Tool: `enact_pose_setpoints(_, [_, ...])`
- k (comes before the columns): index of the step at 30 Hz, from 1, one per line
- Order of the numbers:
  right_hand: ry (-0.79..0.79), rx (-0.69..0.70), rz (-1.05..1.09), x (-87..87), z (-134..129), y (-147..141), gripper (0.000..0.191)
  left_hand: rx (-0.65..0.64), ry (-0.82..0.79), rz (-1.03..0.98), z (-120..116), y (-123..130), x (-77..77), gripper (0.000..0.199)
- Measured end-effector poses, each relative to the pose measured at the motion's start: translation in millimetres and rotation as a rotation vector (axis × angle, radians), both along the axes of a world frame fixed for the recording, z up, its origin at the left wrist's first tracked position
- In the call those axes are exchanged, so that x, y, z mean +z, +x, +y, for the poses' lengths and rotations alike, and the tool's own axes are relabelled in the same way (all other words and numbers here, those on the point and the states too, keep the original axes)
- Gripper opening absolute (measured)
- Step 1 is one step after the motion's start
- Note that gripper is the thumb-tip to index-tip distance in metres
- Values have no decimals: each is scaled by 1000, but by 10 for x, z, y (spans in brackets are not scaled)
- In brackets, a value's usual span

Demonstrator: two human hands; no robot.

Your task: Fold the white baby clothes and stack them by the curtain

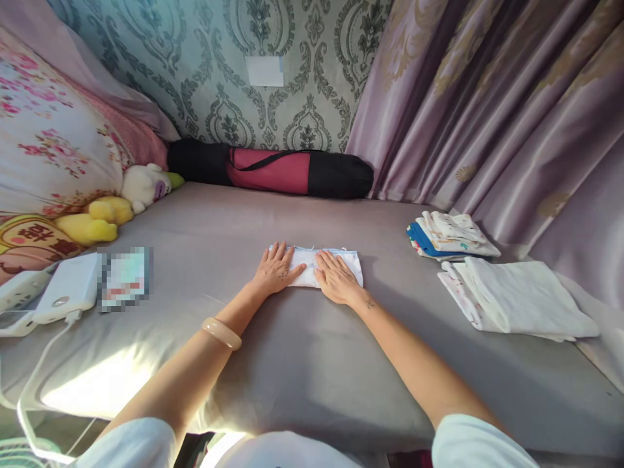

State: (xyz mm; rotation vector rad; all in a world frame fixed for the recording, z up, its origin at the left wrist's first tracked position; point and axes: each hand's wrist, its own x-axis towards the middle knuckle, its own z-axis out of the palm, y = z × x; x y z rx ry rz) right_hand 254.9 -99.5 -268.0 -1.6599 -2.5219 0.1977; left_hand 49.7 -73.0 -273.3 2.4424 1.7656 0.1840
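Observation:
A small white cloth (pixel 311 276), folded into a flat rectangle with a pale blue edge, lies in the middle of the grey bed sheet (pixel 292 221). My left hand (pixel 277 268) rests flat over its left end, fingers spread and pointing away from me. Over the right part of the cloth lies my right hand (pixel 337 278), palm down, with its fingers stretched out. Both palms press on the fabric, and neither hand grips it. Parts of the cloth are hidden under my hands.
To the right are a stack of folded printed cloths (pixel 453 234) and folded white cloths (pixel 526 296). A black and red long bag (pixel 270 170) lies along the wall. On the left are plush toys (pixel 146 185), a white power bank (pixel 71 286) with a cable, and a blurred-out item (pixel 125 276).

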Motion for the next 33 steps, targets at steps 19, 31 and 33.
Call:
enact_pose_setpoints(19, [-44,-266,-23,-118,-82,963,60,-78,-83,-79,71,-441,-69,62])
enact_pose_setpoints(31, [-80,-581,180,218,-152,715,35,12,91,-115,-214,-292,224,44])
enact_pose_setpoints(33, [-136,-584,269,232,-133,600,33,-122,47,-181,-266,-88,185,43])
